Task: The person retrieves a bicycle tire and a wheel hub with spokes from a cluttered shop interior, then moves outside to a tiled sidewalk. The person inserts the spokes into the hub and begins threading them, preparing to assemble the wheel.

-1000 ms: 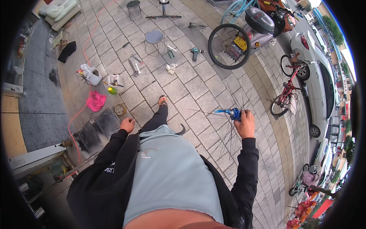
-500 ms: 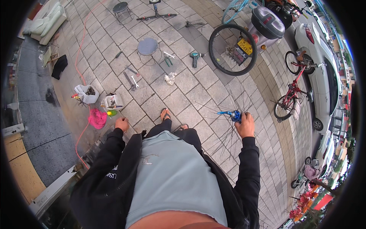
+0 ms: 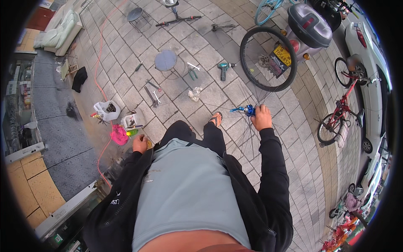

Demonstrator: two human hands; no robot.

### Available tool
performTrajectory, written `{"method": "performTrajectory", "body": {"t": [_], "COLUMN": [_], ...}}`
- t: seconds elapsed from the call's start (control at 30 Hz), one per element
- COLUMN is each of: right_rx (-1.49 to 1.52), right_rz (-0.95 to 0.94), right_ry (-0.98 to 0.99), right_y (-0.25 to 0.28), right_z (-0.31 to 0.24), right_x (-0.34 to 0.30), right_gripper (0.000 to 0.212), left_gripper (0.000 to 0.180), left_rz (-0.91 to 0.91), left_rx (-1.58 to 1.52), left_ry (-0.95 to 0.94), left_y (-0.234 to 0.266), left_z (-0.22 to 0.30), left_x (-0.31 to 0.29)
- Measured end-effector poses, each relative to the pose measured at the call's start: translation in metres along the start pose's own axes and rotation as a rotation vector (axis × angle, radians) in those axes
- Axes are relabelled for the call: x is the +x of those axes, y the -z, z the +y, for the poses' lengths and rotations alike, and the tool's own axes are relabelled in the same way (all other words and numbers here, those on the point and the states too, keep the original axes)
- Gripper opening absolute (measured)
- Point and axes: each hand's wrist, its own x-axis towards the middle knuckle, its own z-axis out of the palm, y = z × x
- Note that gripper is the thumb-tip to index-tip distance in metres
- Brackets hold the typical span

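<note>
My right hand [image 3: 262, 117] is closed around a blue bicycle hub [image 3: 249, 110] at its right end. Thin loose spokes [image 3: 245, 134] fan out from the hub on several sides, with no rim around them. The hub hangs above the paving, to the right of my legs. My left hand [image 3: 140, 144] is low at my left side, its fingers curled in. Whatever it may hold is hidden; a small yellowish shape [image 3: 149, 143] shows right beside it. A pink cloth [image 3: 119, 134] and a green-yellow bottle [image 3: 132, 132] lie just beyond that hand.
Ahead lie a cordless drill [image 3: 225, 71], pliers [image 3: 192, 74], wrenches [image 3: 156, 97] and crumpled paper [image 3: 194, 94] near a round stool [image 3: 166, 60]. White tubs [image 3: 105, 112] stand left, by an orange hose [image 3: 100, 84]. A bicycle wheel [image 3: 242, 59] leans on a scooter [image 3: 308, 25]; a red bicycle [image 3: 343, 103] stands right.
I have stepped forward, my right foot now in front. The hub and spokes have moved along in my right hand. My left hand stays low, its fingers curled.
</note>
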Motion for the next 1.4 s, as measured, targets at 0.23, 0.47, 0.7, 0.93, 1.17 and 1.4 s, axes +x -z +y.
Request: {"method": "performTrajectory", "body": {"t": [0.23,0.47,0.7,0.93,1.17,1.4], "right_rx": [0.015,0.054,0.039,-0.022,0.016,-0.261], "right_rz": [-0.063,0.005,0.143,-0.045,0.009,-0.17], "right_ry": [-0.063,-0.221,-0.368,-0.534,-0.507,-0.426], "right_y": [-0.091,-0.218,-0.297,-0.414,-0.452,-0.45], "right_z": [0.022,0.042,0.071,0.065,0.073,0.07], "right_x": [0.079,0.134,0.195,0.203,0.197,0.195], "right_gripper": [0.053,0.049,0.055,0.061,0.062,0.038], "left_gripper": [0.038,0.036,0.035,0.028,0.026,0.026], "left_rz": [-0.031,-0.391,-0.588,-0.595,-0.626,-0.657], "left_rx": [-0.196,-0.204,-0.367,-0.332,-0.233,-0.25], "left_ry": [0.175,0.161,0.418,0.425,0.25,0.236], "left_y": [0.021,-0.052,-0.164,-0.179,-0.179,-0.178], "left_z": [0.062,0.147,0.183,0.156,0.151,0.162], "left_x": [0.012,0.111,0.167,0.173,0.168,0.174]}}
